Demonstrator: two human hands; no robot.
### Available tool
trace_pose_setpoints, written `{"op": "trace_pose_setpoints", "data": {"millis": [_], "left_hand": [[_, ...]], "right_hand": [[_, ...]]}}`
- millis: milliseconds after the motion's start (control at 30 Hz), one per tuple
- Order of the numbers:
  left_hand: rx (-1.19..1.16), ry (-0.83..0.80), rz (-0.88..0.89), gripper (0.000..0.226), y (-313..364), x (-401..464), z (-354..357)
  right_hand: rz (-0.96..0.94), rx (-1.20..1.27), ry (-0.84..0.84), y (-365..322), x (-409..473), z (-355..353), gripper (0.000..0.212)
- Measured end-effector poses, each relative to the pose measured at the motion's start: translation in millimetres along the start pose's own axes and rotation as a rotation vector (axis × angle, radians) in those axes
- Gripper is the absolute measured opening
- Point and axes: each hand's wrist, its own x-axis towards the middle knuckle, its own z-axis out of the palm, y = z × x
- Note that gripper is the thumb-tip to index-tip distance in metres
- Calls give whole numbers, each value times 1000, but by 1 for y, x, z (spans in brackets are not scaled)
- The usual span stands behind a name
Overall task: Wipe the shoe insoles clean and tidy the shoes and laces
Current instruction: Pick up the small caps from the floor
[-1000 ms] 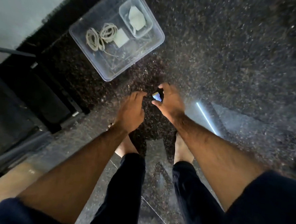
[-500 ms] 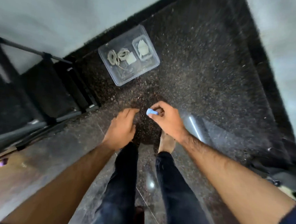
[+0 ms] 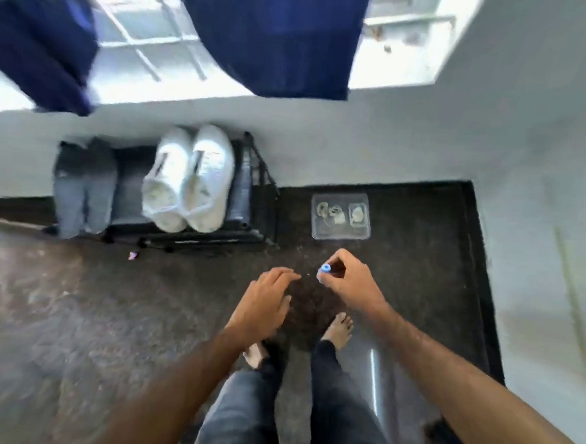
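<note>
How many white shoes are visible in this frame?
2: the left white shoe and right white shoe sit side by side on the black rack against the wall. Others may be hidden.

We stand on the floor [image 3: 73, 311] facing the wall, a rack to our left front and a tub straight ahead.

The pair of shoes [image 3: 188, 177] sits side by side on top of the rack [image 3: 252, 185], which stands against the wall; a second pair [image 3: 84, 185] lies to their left. Right of the rack, the tub [image 3: 339, 231] rests on the floor with coiled laces [image 3: 328, 211] in its left part and a smaller container [image 3: 357, 212] in its right. Our left hand [image 3: 266, 306] hangs before the tub, beside our right hand [image 3: 348, 280], which pinches a small object [image 3: 324, 268]. Curtains [image 3: 272, 35] hang above.
</note>
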Motion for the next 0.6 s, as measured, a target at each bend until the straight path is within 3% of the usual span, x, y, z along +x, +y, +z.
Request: {"op": "trace_pose_setpoints", "data": {"millis": [233, 600], "left_hand": [[-95, 223, -177, 47, -53, -109, -60], [-192, 514, -393, 48, -204, -274, -126]], "right_hand": [[-205, -224, -222, -102, -16, 60, 15], [-397, -492, -439, -248, -43, 263, 9]]}}
